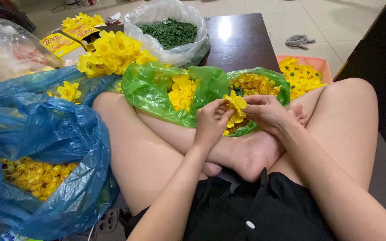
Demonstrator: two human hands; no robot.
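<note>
yellow flower: petals face up-left | left hand, right hand: both pinching it

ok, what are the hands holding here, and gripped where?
Both hands hold one yellow artificial flower. The left hand pinches its lower left edge, the right hand its right side by the fingertips. The exact contact is partly hidden.

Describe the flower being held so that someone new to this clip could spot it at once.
Start at the green bag lying across the seated person's crossed legs. At its right end, above the bare feet, the left hand and right hand meet. Pinched between them is a yellow flower, the only bloom held up clear of any bag or tray; the others lie in heaps.
</note>
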